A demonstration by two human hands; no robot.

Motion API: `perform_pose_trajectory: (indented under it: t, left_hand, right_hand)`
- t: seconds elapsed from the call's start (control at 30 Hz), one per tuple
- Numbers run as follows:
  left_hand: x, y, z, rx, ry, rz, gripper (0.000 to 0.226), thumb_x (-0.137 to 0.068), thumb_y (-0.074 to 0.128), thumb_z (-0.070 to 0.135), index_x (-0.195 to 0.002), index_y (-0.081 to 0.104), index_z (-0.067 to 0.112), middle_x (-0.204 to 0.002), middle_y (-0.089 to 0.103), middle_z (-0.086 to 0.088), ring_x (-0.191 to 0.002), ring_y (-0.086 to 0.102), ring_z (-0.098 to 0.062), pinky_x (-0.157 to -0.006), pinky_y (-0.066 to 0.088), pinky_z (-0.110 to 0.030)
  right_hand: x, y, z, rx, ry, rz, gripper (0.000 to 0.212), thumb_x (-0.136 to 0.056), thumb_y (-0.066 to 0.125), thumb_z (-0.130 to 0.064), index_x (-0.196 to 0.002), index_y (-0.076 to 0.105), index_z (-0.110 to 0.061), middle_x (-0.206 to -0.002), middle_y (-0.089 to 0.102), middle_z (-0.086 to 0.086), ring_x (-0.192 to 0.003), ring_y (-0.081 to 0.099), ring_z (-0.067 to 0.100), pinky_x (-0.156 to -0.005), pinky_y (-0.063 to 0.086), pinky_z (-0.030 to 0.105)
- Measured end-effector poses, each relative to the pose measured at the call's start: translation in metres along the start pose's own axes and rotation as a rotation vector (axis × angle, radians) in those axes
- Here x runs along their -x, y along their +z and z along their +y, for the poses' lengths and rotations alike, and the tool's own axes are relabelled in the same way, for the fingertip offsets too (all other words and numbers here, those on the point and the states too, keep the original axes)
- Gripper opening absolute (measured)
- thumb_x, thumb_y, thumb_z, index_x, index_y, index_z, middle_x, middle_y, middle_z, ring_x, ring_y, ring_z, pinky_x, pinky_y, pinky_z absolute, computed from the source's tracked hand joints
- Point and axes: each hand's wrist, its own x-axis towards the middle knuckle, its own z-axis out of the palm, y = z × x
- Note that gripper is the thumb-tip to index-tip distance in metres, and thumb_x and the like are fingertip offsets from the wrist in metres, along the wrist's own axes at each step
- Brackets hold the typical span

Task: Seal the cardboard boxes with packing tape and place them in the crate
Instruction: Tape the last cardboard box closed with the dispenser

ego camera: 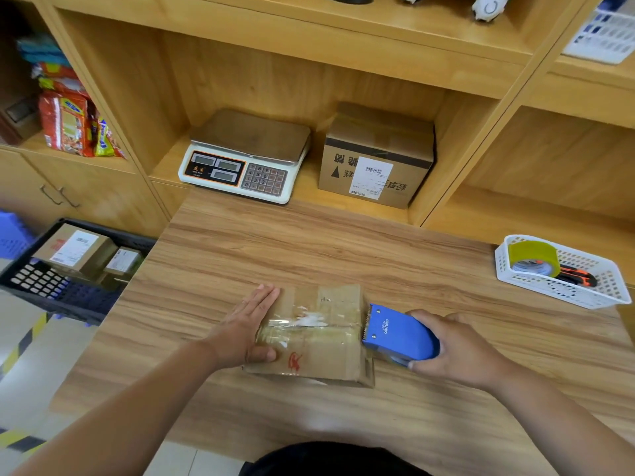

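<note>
Wooden table point(343, 242) up close, cardboard box point(319, 348) lying on it: left hand point(247, 328) flat, fingers straight, pressing its left end, right hand point(457, 348) wrapped round the blue tape dispenser point(398, 334) at the box's right edge. Farther left, dark crate point(37, 281) holding labelled boxes point(74, 250); scale point(244, 156) beyond

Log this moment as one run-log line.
step: taping top seam | left hand: pressing flat on cardboard box | right hand: grips blue tape dispenser at box's right end | crate: labelled boxes inside
</note>
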Motion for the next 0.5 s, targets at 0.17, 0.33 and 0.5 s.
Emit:
perform_pose_trajectory:
  t: [0.17,0.33,0.5]
  left_hand:
    - [0.01,0.003,-0.015,0.029,0.032,0.035,0.119,-0.075,0.06,0.064,-0.136,-0.03,0.015,-0.15,-0.03,0.005,-0.141,-0.024,-0.009,-0.116,-0.005,-0.024]
    - [0.014,0.016,-0.013,0.127,0.049,0.023,0.124,-0.067,0.043,0.082,-0.137,-0.027,0.009,-0.148,-0.032,0.0,-0.143,-0.022,-0.013,-0.114,-0.007,-0.018]
    - [-0.001,0.02,-0.003,0.142,0.07,-0.065,0.128,-0.059,0.027,0.095,-0.136,-0.028,0.01,-0.147,-0.03,-0.002,-0.144,-0.018,-0.016,-0.119,0.0,-0.027]
  right_hand:
    - [-0.004,-0.015,-0.033,0.021,-0.056,0.045,0.053,-0.055,0.058,-0.064,-0.102,0.033,-0.068,-0.093,0.055,-0.032,-0.091,0.038,0.007,-0.076,0.027,0.009]
    - [-0.001,-0.028,-0.055,0.059,-0.082,0.072,0.063,-0.055,0.056,-0.065,-0.11,0.026,-0.073,-0.102,0.049,-0.039,-0.095,0.033,0.002,-0.078,0.026,0.006]
    - [0.006,-0.044,-0.069,0.127,-0.099,0.099,0.075,-0.063,0.064,-0.059,-0.124,0.022,-0.069,-0.106,0.043,-0.046,-0.103,0.026,-0.015,-0.085,0.022,0.003]
